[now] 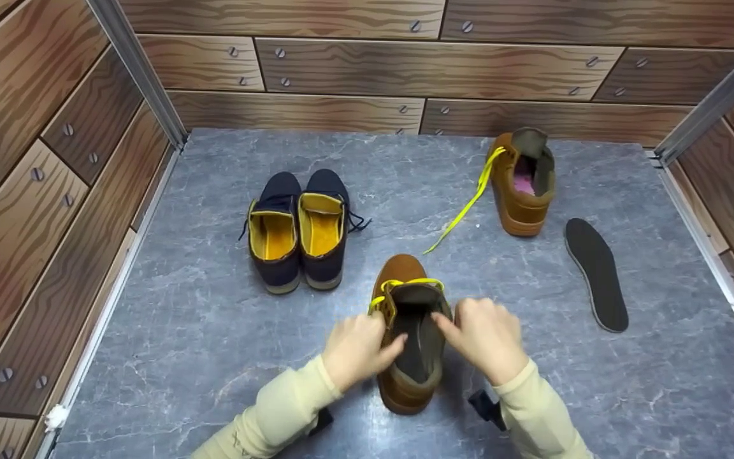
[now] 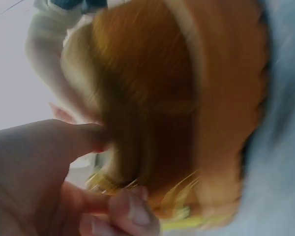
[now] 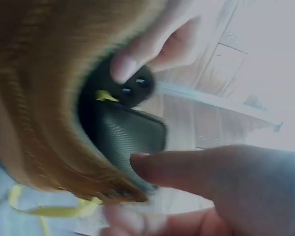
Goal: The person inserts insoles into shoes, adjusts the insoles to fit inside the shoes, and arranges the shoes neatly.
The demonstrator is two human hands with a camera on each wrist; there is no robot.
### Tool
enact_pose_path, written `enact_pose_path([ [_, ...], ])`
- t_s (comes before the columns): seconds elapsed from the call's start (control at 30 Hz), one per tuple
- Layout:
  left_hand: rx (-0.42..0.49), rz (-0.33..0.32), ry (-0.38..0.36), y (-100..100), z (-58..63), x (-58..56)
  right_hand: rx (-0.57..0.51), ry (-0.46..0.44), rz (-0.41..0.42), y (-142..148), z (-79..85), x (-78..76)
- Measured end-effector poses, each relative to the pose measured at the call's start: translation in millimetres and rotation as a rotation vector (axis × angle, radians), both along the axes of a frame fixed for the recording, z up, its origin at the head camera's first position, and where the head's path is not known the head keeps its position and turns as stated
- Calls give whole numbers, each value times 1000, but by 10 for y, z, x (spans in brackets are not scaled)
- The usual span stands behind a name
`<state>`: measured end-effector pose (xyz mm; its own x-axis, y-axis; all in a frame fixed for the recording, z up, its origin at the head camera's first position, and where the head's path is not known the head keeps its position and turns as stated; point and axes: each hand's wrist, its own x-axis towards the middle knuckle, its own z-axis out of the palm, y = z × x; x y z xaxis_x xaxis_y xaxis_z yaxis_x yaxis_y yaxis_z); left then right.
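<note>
A brown lace-up shoe (image 1: 405,398) with yellow laces (image 1: 415,282) points away from me, between my hands. At its left side my left hand (image 1: 353,350) grips the collar, thumb reaching over the opening and fingers curled outside. My right hand (image 1: 489,341) holds the right side of the collar, thumb on the inside. In the right wrist view the dark shoe tongue (image 3: 132,135) stands up between the eyelet flaps. The left wrist view shows the shoe's side (image 2: 162,98) blurred, with the left fingers (image 2: 132,211) close to the laces.
A second brown shoe (image 1: 520,213) lies at the back right, its yellow lace (image 1: 462,213) trailing leftward. A dark insole (image 1: 596,274) is to its front right. Two navy shoes (image 1: 281,271) with yellow linings stand left. Wood-patterned walls (image 1: 341,64) enclose the grey marbled surface (image 1: 214,331).
</note>
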<state>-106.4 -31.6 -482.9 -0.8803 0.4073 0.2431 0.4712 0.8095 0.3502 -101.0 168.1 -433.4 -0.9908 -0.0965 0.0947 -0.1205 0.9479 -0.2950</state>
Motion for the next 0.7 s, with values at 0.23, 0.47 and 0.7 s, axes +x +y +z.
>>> enact_pose_path([
  [0.23, 24, 40, 109, 45, -152, 82, -64, -56, 34, -51, -265, -16],
  [0.47, -5, 60, 64, 36, -48, -96, -103, 113, 71, -88, -193, -173],
  [0.7, 19, 145, 177, -15, 85, -593, -172, 218, 42, -168, -123, -633],
])
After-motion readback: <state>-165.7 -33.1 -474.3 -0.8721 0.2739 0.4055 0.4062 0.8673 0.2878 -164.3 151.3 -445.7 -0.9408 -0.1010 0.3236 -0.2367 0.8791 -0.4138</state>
